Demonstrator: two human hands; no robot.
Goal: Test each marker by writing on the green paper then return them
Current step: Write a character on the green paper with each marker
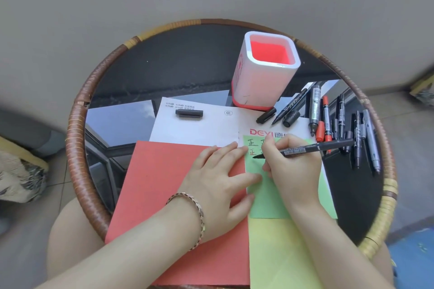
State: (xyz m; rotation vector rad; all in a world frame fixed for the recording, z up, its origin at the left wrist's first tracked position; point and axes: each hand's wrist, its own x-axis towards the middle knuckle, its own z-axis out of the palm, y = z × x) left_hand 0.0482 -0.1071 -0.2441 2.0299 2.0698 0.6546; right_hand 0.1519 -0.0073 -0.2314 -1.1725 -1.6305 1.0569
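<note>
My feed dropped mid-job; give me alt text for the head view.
The right hand grips a black marker, tip on the green paper, which already bears written characters; the left hand presses flat on the red paper and the green paper's edge. More markers lie beside the empty holder on a round table.

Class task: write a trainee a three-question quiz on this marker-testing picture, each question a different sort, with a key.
1. True or false: markers stand inside the pen holder.
2. The right hand writes with the black marker on which paper? A red; B green; C yellow.
3. Fill in: the loose cap lies on the ___ sheet.
Key: 1 false; 2 B, the green paper; 3 white.
</note>
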